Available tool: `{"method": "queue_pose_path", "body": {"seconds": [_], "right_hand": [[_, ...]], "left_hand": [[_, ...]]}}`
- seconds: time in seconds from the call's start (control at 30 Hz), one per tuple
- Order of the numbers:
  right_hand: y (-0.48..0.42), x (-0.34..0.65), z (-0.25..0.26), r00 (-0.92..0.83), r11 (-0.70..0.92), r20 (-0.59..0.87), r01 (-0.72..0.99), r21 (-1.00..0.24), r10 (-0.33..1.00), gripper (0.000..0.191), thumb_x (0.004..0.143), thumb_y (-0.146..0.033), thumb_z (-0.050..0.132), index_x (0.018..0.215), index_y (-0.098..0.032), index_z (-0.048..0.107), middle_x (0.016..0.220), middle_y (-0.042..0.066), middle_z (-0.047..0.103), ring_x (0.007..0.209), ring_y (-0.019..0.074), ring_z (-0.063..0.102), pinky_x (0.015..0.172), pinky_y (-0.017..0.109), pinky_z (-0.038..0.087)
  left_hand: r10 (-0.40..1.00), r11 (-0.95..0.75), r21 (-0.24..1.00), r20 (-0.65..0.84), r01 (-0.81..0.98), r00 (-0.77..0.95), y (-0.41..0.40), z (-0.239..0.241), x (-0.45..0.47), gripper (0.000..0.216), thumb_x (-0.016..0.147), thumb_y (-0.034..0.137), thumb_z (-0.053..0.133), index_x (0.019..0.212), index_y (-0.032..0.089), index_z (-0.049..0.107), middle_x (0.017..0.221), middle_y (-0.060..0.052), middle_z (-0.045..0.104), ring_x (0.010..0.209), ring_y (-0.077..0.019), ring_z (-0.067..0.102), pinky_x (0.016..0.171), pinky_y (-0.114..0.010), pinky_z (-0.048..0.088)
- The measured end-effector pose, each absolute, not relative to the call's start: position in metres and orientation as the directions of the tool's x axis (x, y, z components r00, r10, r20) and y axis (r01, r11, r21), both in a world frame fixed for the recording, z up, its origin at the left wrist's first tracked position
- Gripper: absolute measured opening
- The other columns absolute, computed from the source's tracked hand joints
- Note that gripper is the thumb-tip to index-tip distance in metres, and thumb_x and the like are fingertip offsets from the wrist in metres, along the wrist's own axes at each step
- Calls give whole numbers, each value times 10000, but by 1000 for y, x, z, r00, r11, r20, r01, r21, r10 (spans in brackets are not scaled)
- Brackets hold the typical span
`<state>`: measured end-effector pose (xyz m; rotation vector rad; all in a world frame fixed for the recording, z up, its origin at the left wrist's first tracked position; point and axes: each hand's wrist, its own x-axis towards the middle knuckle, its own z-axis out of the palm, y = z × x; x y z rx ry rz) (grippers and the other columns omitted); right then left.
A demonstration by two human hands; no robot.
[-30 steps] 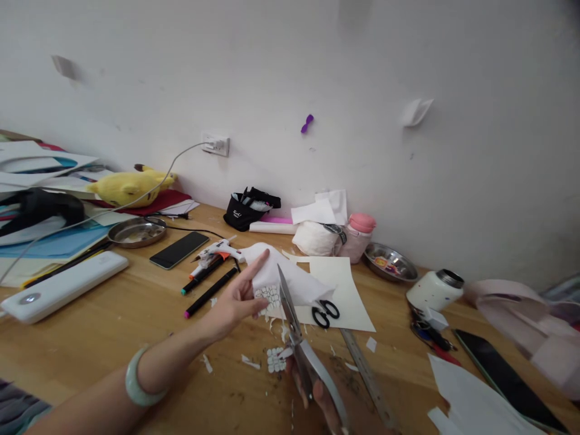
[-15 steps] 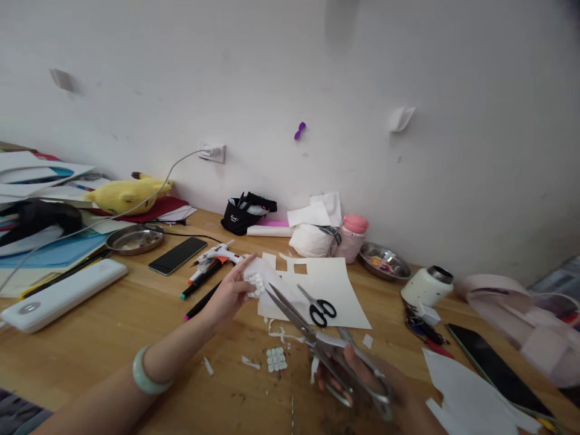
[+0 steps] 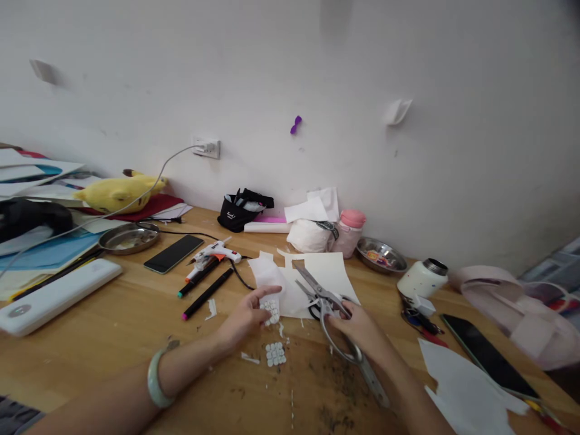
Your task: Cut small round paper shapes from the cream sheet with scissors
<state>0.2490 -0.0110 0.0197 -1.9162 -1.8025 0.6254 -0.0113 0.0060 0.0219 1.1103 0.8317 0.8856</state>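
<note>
Pinching white gridded paper [image 3: 273, 310] between thumb and fingers of left hand [image 3: 247, 317], seemingly to keep it steady above table [image 3: 235, 399], and gripping large scissors [image 3: 319, 291] round the handles with right hand [image 3: 357, 329], parted blades over cream sheet [image 3: 333, 266].

Silver scissors [image 3: 319, 292], white, grid-patterned paper [image 3: 266, 272] left of them, pink-lidded jar [image 3: 352, 232] beyond them, yellow plush [image 3: 115, 194] far left.

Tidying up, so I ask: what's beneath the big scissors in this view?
Paper and small black scissors, both partly visible. The big scissors cover other parts, which can't be seen.
</note>
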Motion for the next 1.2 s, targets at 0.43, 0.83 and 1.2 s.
{"method": "queue_pose_path", "body": {"seconds": [0.43,0.83,1.2], "right_hand": [[-18,240,16,90,6,283,947,-321,955,249,746,-362,510,816,-141,601,900,122,591,874,246,535,751,311,377],[-54,170,10,-204,78,14,311,-947,979,247,760,-396,541,789,-155,591,707,14,585,618,124,498,558,223,371],[-48,165,-3,-58,-14,-24,181,-983,998,285,748,-435,526,652,-168,493,562,-37,421,498,88,360,468,215,277]], "left_hand": [[766,150,989,-111,-7,633,-7,25,-6,503,646,112,591,1124,264,558,1175,-17,474,449,9,370,411,-153,311],[669,167,986,-102,-15,736,-5,25,-6,584,704,203,631,1253,203,430,510,99,383,421,-32,308,421,-153,306],[840,111,989,-41,-99,541,1,16,0,500,728,323,609,1172,201,417,822,13,500,621,-82,438,561,-215,360]]}}
